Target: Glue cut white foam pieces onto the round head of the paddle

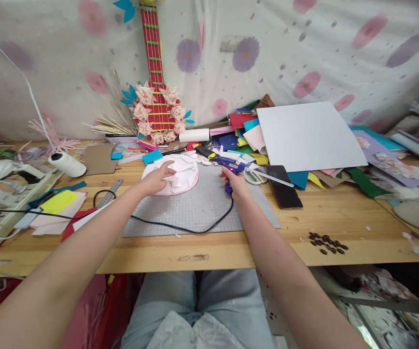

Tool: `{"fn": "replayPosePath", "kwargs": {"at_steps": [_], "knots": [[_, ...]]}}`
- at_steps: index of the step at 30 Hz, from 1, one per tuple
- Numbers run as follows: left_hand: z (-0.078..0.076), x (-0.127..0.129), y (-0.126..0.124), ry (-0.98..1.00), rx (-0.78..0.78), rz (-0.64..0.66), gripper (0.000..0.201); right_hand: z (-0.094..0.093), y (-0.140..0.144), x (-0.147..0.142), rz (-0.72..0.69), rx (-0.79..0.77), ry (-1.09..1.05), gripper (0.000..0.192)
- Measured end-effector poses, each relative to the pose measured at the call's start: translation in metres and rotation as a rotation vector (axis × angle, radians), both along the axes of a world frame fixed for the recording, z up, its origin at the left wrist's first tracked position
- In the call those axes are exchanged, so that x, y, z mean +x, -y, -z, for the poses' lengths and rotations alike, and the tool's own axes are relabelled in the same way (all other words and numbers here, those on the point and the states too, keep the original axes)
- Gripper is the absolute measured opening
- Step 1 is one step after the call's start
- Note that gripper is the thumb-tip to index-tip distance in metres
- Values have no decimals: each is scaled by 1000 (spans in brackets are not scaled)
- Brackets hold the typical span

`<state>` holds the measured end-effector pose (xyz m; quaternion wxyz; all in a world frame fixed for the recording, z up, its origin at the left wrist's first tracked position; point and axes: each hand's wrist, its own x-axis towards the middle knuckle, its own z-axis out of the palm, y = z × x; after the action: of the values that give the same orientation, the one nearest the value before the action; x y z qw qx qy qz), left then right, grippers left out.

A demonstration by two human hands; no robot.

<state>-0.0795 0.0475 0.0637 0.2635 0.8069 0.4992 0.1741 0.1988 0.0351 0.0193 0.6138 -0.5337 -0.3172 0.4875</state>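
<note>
My right hand (235,183) is wrapped round the handle of a blue hot glue gun (231,166). Its nozzle end points to the upper left, and a black cord (180,227) runs from the handle across the mat. My left hand (156,178) reaches over a round disc (192,186) with a pink edge, fingers stretched out and apart. Folded strips of white paper (186,165) lie over the disc, some by my left fingertips. The disc rests on a grey cutting mat (202,208). White-handled scissors (256,176) lie just right of the glue gun.
A black phone (284,186) lies right of the mat, near a white board (309,138) on coloured sheets. Dark oval pieces (327,242) sit near the front edge. Behind the disc stands a red paper guitar (158,114). Left are a thread cone (67,165) and a power strip (13,208).
</note>
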Motion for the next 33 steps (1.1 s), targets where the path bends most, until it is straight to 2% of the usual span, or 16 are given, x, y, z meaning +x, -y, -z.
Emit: {"fn": "replayPosePath", "kwargs": {"at_steps": [3, 5, 11, 15, 19, 25, 29, 33], "knots": [[-1, 5, -5, 178, 51, -89, 79, -1, -2, 5, 94, 2, -40, 23], [-4, 14, -7, 210, 102, -127, 76, -1, -5, 9, 174, -4, -73, 21], [-4, 65, -8, 24, 177, -177, 64, 4, -12, 22, 354, -23, -135, 17], [4, 106, -14, -127, 202, -133, 49, 6, -13, 23, 330, -23, -135, 18], [14, 138, -32, -288, 246, -40, 42, 6, -14, 22, 293, -22, -102, 20], [27, 174, -54, -355, 222, 136, 47, 6, -16, 22, 330, -20, -114, 23], [30, 187, -49, -342, 202, 113, 38, 5, -16, 23, 325, -25, -132, 23], [26, 190, -42, -327, 234, 67, 29, 6, -16, 23, 324, -26, -129, 24]]}}
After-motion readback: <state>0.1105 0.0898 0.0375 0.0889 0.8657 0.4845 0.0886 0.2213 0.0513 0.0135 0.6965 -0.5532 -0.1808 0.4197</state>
